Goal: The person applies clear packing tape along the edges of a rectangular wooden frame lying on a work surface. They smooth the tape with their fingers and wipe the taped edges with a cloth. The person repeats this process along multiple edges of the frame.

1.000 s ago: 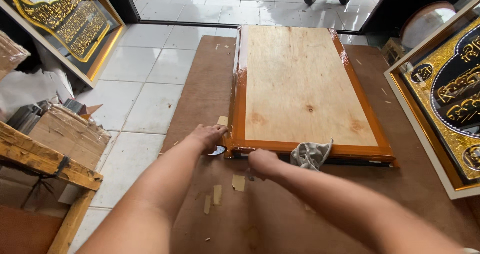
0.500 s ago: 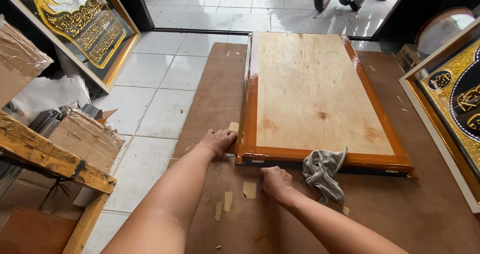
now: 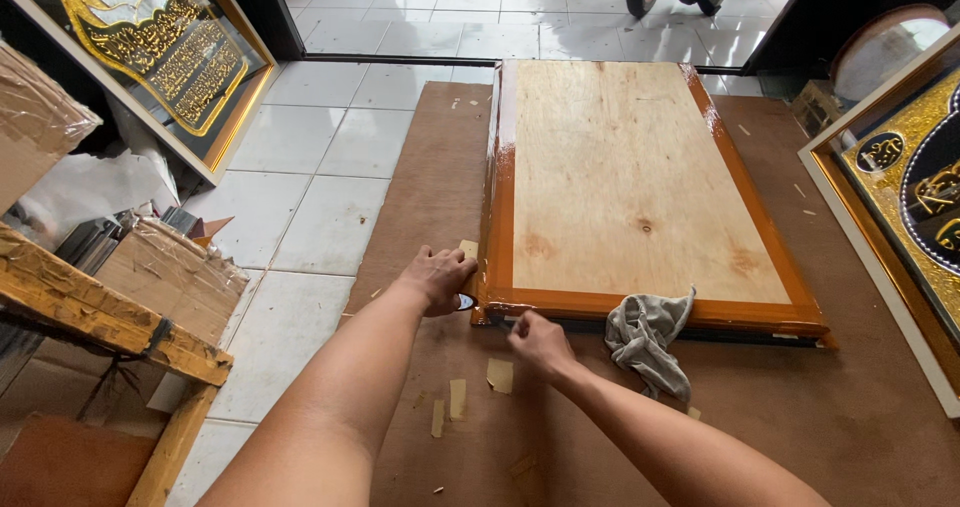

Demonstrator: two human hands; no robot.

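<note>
Plywood backs a large framed panel (image 3: 625,177) that lies face down on a brown hardboard sheet (image 3: 430,187) spread over the white tiled floor (image 3: 320,157); glossy orange-brown tape runs round its edges. The left hand (image 3: 437,277) curls over the near left corner with a small tape roll (image 3: 465,302) tucked under the fingers, while the right hand (image 3: 535,342) pinches at the near edge just beside that corner, fingers closed together; what it has hold of is too small to tell. Such a panel looks stiff and fairly heavy, its taped rim slick, so the edges and corners seem the safest places to take hold. A grey rag (image 3: 645,337) drapes over the near edge, and tape scraps (image 3: 497,375) lie beneath the hands. Gold framed pieces (image 3: 900,187) crowd the right side and a wooden bench (image 3: 90,312) the left, leaving open room mostly toward the doorway.
</note>
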